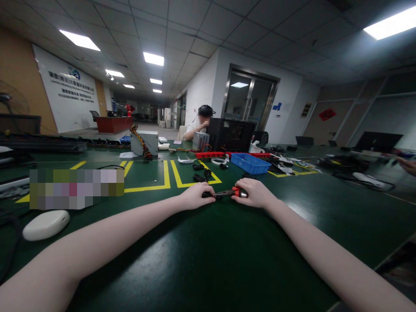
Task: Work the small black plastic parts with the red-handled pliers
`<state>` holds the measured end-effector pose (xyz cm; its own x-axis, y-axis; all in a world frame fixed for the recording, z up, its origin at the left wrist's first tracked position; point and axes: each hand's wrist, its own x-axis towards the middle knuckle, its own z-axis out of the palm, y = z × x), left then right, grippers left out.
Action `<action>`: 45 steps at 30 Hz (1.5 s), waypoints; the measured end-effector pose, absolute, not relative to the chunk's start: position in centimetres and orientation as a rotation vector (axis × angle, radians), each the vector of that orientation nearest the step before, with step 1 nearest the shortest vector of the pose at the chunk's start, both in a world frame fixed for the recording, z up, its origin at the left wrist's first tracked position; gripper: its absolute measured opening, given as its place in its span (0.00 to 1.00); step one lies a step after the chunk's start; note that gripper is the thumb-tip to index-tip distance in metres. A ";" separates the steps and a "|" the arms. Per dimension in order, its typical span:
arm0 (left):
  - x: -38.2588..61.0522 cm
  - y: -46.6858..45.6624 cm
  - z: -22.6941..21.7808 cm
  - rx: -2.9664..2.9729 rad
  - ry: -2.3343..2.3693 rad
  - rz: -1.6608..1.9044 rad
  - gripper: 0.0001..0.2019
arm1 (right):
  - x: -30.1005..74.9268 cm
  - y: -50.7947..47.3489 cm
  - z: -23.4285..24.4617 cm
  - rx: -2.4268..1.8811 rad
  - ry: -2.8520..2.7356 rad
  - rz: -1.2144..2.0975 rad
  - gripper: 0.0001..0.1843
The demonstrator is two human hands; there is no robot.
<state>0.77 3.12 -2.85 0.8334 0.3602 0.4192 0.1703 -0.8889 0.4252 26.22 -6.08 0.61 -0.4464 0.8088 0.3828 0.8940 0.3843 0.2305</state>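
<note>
My right hand (pixel 255 193) is closed round the red handles of a pair of pliers (pixel 234 191). The metal jaws point left, toward my left hand (pixel 196 196). Pinched in the left fingers is a small black part (pixel 206 195), whose exact kind is too small to make out. The plier jaws meet or overlap this black part; whether they grip it cannot be seen. Both hands are low over the green tabletop (pixel 208 255). Just beyond my left hand lie some small black cable pieces (pixel 202 175).
A blue bin (pixel 250 164) and a white tape roll (pixel 220 161) stand beyond my hands. Farther back are a power supply (pixel 144 144), a black computer case (pixel 230 134) and a seated person (pixel 201 125). A white rounded device (pixel 46 225) lies at left.
</note>
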 end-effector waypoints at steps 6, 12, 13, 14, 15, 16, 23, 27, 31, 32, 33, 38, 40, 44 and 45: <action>0.9 3.2 -3.0 2.650 0.382 0.722 0.07 | 26.5 -5.9 0.5 -1.500 -2.435 -0.599 0.18; 0.9 3.3 -3.0 2.636 0.383 0.727 0.06 | 26.3 -6.0 0.6 -1.484 -2.444 -0.586 0.18; 0.9 3.3 -3.0 2.634 0.383 0.724 0.06 | 26.2 -6.1 0.7 -1.484 -2.447 -0.586 0.17; 0.9 3.3 -3.1 2.632 0.383 0.722 0.06 | 26.1 -6.1 0.7 -1.486 -2.449 -0.587 0.17; 0.9 3.4 -3.1 2.629 0.383 0.721 0.07 | 26.1 -6.1 0.7 -1.489 -2.451 -0.589 0.18; 0.9 3.4 -3.1 2.627 0.384 0.720 0.07 | 26.0 -6.1 0.7 -1.493 -2.452 -0.592 0.18; 0.8 3.2 -3.0 2.629 0.397 0.719 0.07 | 25.9 -6.1 0.6 -1.515 -2.454 -0.597 0.18; 0.8 3.2 -2.9 2.632 0.372 0.730 0.06 | 25.7 -6.2 0.7 -1.531 -2.463 -0.603 0.18; 0.8 3.3 -3.0 2.635 0.377 0.733 0.06 | 25.6 -6.3 0.7 -1.540 -2.467 -0.620 0.19; 0.9 3.3 -3.0 2.637 0.378 0.733 0.06 | 25.6 -6.2 0.7 -1.541 -2.464 -0.626 0.19; 0.9 3.3 -3.1 2.640 0.379 0.734 0.06 | 25.6 -6.2 0.7 -1.541 -2.459 -0.636 0.19; 0.9 3.3 -3.1 2.654 0.385 0.742 0.07 | 25.7 -6.0 0.7 -1.526 -2.452 -0.718 0.11; 0.9 3.3 -3.1 2.657 0.383 0.740 0.07 | 25.8 -5.8 0.7 -1.518 -2.464 -0.720 0.10; 0.9 3.2 -3.0 2.657 0.380 0.730 0.07 | 26.2 -5.6 0.5 -1.527 -2.478 -0.684 0.11; 0.8 3.2 -3.0 2.655 0.382 0.727 0.07 | 26.3 -5.5 0.4 -1.532 -2.475 -0.676 0.11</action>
